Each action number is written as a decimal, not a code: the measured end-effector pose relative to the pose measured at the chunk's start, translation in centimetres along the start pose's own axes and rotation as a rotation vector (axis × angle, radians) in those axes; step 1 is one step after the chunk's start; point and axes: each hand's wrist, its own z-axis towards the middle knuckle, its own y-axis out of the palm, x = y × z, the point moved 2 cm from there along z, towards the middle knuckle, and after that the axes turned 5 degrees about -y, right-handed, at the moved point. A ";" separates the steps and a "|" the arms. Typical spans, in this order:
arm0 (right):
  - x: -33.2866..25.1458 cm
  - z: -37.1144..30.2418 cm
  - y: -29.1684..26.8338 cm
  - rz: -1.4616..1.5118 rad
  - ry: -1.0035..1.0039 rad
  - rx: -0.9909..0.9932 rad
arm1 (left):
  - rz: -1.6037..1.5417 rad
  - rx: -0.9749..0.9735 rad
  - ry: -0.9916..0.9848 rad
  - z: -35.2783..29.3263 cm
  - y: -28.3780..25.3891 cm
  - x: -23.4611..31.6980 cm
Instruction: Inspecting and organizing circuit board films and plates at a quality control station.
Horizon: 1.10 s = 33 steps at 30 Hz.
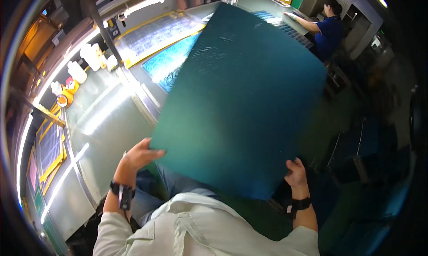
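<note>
- Head view, and here we go: a big dark teal panel (240, 100) is up in two bare hands, spanning the space between the fingers and running well out beyond them.
- Left hand (140, 156): fingers closed on the panel, pinching it at its near left corner; how far they reach underneath, I cannot tell.
- Right hand (296, 172): fingers curled in, gripping the panel's near right edge, its lowest corner jutting nearer the wearer than these fingertips.
- Look past the fingers: fine glossy ripples catch light on the panel's far left part, well ahead of the left hand.
- Just behind each set of fingers, a black wrist strap, one on the left wrist (122, 194), one on the right (299, 206); between them, a pale shirt (191, 225).
- Left of the left fingers, a grey worktop (111, 106) gleams under the lamps; along its far side, well apart from the hand, stand white bottles (91, 55) and an orange-yellow tape roll (62, 100).
- Ahead of the left fingers, a shiny blue sheet (165, 62) lies partly behind the panel, a yellow-edged sheet (156, 35) beyond it.
- Far ahead of the right fingers, a co-worker (329, 30) in dark blue reaches over a bench.
</note>
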 end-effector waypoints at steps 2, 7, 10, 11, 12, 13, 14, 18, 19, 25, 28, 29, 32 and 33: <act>-1.4 -2.9 -0.1 -0.048 -0.175 0.236 | -0.038 -0.016 0.007 2.7 2.8 0.6; -4.9 -9.6 1.6 -0.167 -0.217 0.632 | -0.146 -0.055 -0.042 6.4 7.1 -1.8; -5.4 -11.7 -0.9 -0.212 -0.208 0.674 | 0.087 -0.124 -0.129 5.0 7.5 -5.4; -5.7 -11.8 -2.2 -0.265 -0.219 0.685 | 0.090 -0.156 -0.227 3.9 6.9 -6.7; -5.6 -11.9 -2.7 -0.312 -0.233 0.702 | 0.099 -0.195 -0.325 2.8 6.1 -8.0; -5.5 -11.0 -1.7 -0.360 -0.251 0.743 | 0.097 -0.174 -0.337 1.6 5.0 -10.0; -5.8 -11.2 -1.5 -0.358 -0.260 0.762 | 0.128 -0.105 -0.355 1.3 4.3 -12.1; -5.2 -7.4 -6.2 -0.492 -0.332 0.866 | 0.097 0.143 -0.475 -2.0 2.1 -14.2; -5.5 -6.1 -6.9 -0.563 -0.327 0.825 | 0.054 0.185 -0.487 -2.5 2.0 -14.2; -2.0 3.2 -7.8 -0.831 -0.455 0.708 | -0.089 0.298 -0.409 -4.8 -0.1 -16.4; -0.6 5.9 -8.4 -0.876 -0.462 0.661 | -0.102 0.346 -0.449 -5.5 0.6 -15.7; 0.0 6.9 -7.9 -0.872 -0.456 0.667 | -0.127 0.344 -0.456 -5.6 0.4 -16.5; 2.0 9.9 -4.7 -1.191 -0.350 0.739 | -0.211 0.355 -0.467 -6.5 -0.4 -17.9; 2.9 10.7 -3.2 -1.288 -0.427 0.748 | -0.195 0.381 -0.507 -6.8 -0.4 -17.7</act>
